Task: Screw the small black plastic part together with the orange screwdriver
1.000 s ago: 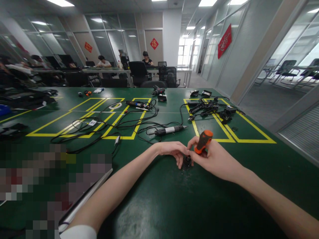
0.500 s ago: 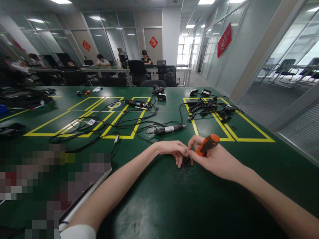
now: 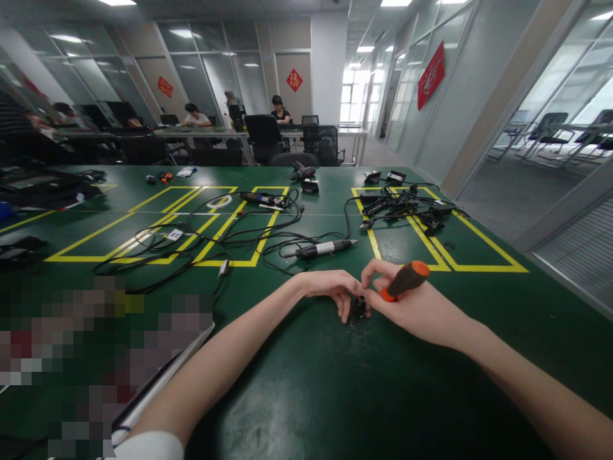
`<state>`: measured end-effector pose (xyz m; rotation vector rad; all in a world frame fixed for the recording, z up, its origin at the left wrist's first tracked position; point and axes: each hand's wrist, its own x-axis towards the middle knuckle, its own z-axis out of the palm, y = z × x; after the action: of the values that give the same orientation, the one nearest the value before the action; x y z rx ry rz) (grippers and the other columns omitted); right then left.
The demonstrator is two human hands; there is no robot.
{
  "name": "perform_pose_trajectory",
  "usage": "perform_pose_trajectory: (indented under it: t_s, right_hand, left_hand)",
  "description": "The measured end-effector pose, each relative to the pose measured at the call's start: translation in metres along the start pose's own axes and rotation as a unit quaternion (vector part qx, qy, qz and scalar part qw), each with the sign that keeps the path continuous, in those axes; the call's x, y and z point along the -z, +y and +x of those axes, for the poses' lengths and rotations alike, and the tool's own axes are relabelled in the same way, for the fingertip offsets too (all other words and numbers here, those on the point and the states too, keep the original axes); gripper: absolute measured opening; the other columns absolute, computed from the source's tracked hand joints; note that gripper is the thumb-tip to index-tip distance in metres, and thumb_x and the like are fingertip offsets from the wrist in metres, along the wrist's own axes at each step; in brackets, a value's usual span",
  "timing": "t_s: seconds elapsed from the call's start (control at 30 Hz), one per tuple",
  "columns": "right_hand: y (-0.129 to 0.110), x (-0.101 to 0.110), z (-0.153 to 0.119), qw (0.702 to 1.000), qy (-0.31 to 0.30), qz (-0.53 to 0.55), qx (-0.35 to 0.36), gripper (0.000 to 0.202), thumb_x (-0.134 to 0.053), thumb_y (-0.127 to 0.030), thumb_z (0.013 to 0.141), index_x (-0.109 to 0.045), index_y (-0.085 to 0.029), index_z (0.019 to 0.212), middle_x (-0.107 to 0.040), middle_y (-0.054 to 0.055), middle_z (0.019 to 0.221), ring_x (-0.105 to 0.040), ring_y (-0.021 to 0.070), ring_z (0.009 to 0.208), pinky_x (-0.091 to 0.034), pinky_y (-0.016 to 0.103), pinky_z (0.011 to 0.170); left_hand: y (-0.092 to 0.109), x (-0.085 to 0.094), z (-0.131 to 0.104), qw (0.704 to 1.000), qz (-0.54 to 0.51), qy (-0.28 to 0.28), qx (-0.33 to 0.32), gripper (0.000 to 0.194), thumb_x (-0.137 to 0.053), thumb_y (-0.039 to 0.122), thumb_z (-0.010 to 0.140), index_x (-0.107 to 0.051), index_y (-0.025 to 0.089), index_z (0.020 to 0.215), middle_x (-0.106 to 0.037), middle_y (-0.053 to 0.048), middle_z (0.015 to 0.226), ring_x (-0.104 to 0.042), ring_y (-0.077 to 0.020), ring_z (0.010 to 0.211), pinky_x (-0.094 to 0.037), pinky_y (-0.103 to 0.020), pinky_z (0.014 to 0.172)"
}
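Orange and dark grey was the handle of the screwdriver point(image 3: 408, 281), and it lay across the right hand point(image 3: 431, 313), held between the thumb side and the curled fingers. Its long axis was strongly tilted: the butt end pointed up and to the right, while the orange collar pointed down and left, towards the small black part point(image 3: 357, 312). The shaft was hidden, so I cannot tell if its tip touched this part.

The black part was on the green table point(image 3: 287, 383), below and to the left of the handle, under the place where both hands came near each other. The left hand point(image 3: 330, 282) was the nearer one; its fingers were bent downward, just beside the part, but whether they pressed on it I cannot tell. Also, it was not clear whether the fingertips of the two hands touched.

Farther from the person, beyond the left hand, a black and silver power tool point(image 3: 325, 248) was lying nearly crosswise, with black cables point(image 3: 282, 237) behind it.
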<state>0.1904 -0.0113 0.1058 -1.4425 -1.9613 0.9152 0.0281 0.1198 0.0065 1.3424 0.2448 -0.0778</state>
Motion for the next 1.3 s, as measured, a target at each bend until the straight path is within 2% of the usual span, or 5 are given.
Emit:
perform_pose_trajectory:
  t_s: [0.17,0.43,0.6,0.9,1.3]
  right_hand:
    - [-0.002,0.001,0.001,1.000,0.009,0.017,0.010,0.010,-0.061,-0.020,0.080,-0.056,-0.022,0.089,-0.053,-0.006,0.065,-0.049,0.0116,0.056,-0.039,0.023,0.053]
    - [-0.002,0.000,0.000,1.000,0.013,-0.003,-0.012,0.005,-0.056,-0.026,0.087,-0.055,-0.023,0.091,-0.055,-0.007,0.060,-0.052,0.0126,0.054,-0.040,0.024,0.053]
    - [-0.006,0.001,0.001,1.000,0.012,0.017,-0.001,0.011,-0.060,-0.021,0.082,-0.055,-0.021,0.091,-0.053,-0.006,0.065,-0.050,0.0121,0.057,-0.040,0.023,0.054]
    - [-0.004,0.002,0.000,0.999,0.021,-0.029,0.011,0.006,-0.057,-0.025,0.085,-0.056,-0.021,0.090,-0.048,-0.008,0.058,-0.047,0.0128,0.054,-0.039,0.025,0.054]
    - [-0.004,0.001,0.001,1.000,-0.009,0.023,0.015,0.005,-0.056,-0.024,0.088,-0.057,-0.020,0.088,-0.060,-0.001,0.076,-0.059,0.0164,0.069,-0.047,0.028,0.064]
  left_hand:
    - [0.002,-0.002,-0.001,1.000,0.004,0.007,-0.001,0.027,-0.059,0.031,0.074,-0.067,0.011,0.091,-0.073,-0.006,0.072,-0.072,-0.0193,0.058,-0.054,-0.024,0.054]
    - [0.008,-0.003,-0.005,1.000,0.005,-0.010,0.007,0.025,-0.069,0.031,0.073,-0.069,0.012,0.090,-0.075,-0.006,0.079,-0.071,-0.0164,0.060,-0.057,-0.023,0.058]
    - [0.009,-0.002,-0.005,1.000,-0.003,-0.013,0.011,0.029,-0.073,0.032,0.072,-0.069,0.013,0.094,-0.075,-0.005,0.081,-0.072,-0.0159,0.061,-0.057,-0.022,0.058]
    - [0.008,-0.002,-0.005,1.000,-0.006,-0.005,0.015,0.025,-0.073,0.028,0.073,-0.069,0.014,0.093,-0.074,-0.003,0.081,-0.071,-0.0150,0.060,-0.058,-0.023,0.060]
    - [0.010,-0.004,-0.003,1.000,-0.008,-0.019,0.011,0.020,-0.068,0.028,0.072,-0.069,0.012,0.085,-0.075,-0.005,0.080,-0.071,-0.0153,0.059,-0.056,-0.022,0.057]
